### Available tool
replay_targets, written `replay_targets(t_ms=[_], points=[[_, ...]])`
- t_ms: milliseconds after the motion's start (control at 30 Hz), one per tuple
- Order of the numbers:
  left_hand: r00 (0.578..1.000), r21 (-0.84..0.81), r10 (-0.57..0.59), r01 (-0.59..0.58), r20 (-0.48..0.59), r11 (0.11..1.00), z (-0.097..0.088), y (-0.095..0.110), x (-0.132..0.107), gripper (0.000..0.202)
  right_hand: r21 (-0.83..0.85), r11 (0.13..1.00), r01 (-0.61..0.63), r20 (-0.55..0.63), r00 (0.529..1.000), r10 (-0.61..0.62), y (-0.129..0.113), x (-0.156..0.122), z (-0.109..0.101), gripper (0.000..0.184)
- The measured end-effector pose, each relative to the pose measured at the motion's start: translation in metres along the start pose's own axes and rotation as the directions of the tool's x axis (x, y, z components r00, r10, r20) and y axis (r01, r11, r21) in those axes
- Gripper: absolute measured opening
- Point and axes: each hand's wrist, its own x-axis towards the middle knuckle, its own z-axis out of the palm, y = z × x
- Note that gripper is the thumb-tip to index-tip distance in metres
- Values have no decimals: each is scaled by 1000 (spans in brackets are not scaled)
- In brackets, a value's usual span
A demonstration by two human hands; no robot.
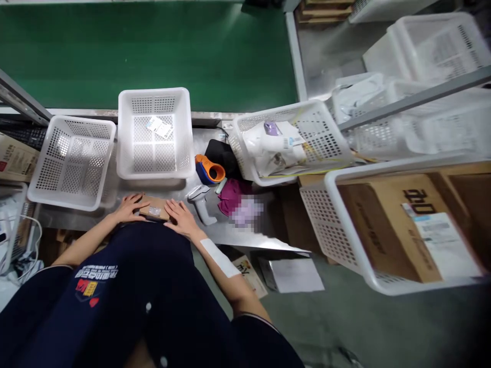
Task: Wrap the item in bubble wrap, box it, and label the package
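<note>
A small brown cardboard box (154, 209) with a clear label lies on the metal table's (245, 232) near edge, just in front of my body. My left hand (129, 206) rests on its left end with the fingers stretched out flat. My right hand (181, 216) presses on its right end, fingers also spread and flat. Neither hand wraps round the box. A white strip sits on my right forearm (219, 257).
Two white perforated baskets (71, 161) (154, 133) stand behind the box. A white barcode scanner (202, 202), an orange-blue tape dispenser (209, 171) and a magenta cloth (232, 195) lie to the right. More baskets (291, 140) hold parcels; another basket (402, 225) holds a large carton. A green conveyor (153, 51) runs behind.
</note>
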Motion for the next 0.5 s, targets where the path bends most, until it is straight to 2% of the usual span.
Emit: replay_targets(t_ms=[100,167,233,300,400,433,500], points=[[969,-291,-133,68,-208,954,13,3,20,33,234,961,-149,-206,958,199,-2,14,22,38],[937,-387,-191,67,-291,920,22,4,27,26,308,932,-188,-283,918,279,-4,20,34,37],[920,-406,-215,69,-327,911,29,6,29,27,340,917,-209,-323,890,323,-7,22,43,42],[904,-428,-238,69,-355,901,32,7,28,27,431,868,-247,-343,844,411,-10,21,47,49],[888,-452,-259,66,-379,889,32,8,23,32,618,722,-311,-294,760,580,-10,22,50,63],[876,-455,-284,86,-389,887,31,8,20,38,663,673,-327,-266,737,621,-9,23,50,66],[838,-464,-392,194,-379,864,27,7,15,50,700,621,-353,-228,713,663,-7,28,51,71]])
